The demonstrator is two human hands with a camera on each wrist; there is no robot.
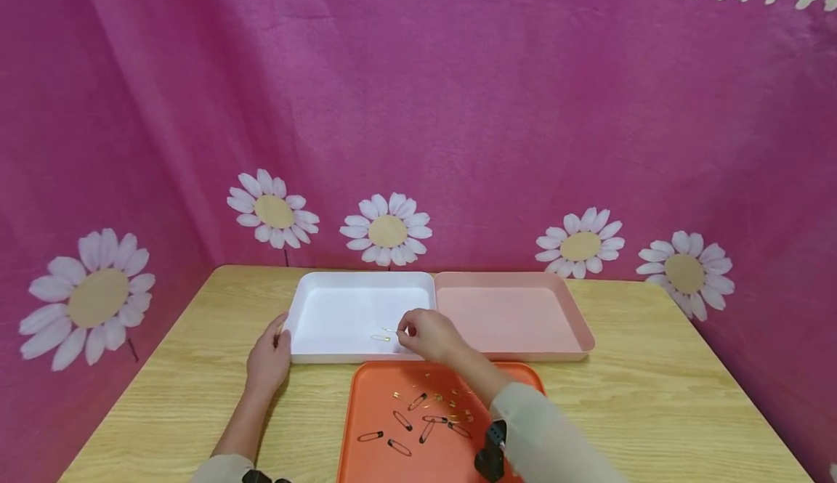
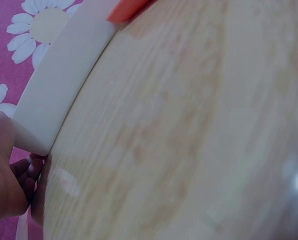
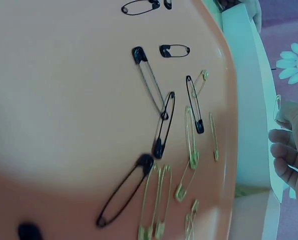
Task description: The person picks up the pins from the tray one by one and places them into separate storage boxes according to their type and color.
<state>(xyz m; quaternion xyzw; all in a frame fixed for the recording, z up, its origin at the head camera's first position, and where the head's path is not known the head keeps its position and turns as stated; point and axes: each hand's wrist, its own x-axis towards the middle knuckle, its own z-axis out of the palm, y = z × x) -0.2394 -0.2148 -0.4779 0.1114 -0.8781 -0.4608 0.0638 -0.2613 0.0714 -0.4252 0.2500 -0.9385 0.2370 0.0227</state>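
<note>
magenta daisy cloth (image 1: 458, 105) backs a wooden table (image 1: 667, 396). an orange tray (image 1: 362, 410) bears black safety pins (image 1: 391, 442) and gold pins (image 3: 194, 159); beyond, a white tray (image 1: 340, 312) abuts a pink tray (image 1: 510, 316). left hand (image 1: 268, 359) touches the white tray, whether gripping i cannot tell; right hand (image 1: 428, 332) pinches one gold pin (image 3: 277, 106) over the white tray.

Head view faces forward and down — both closer wrist views share its white tray (image 1: 340, 314).
</note>
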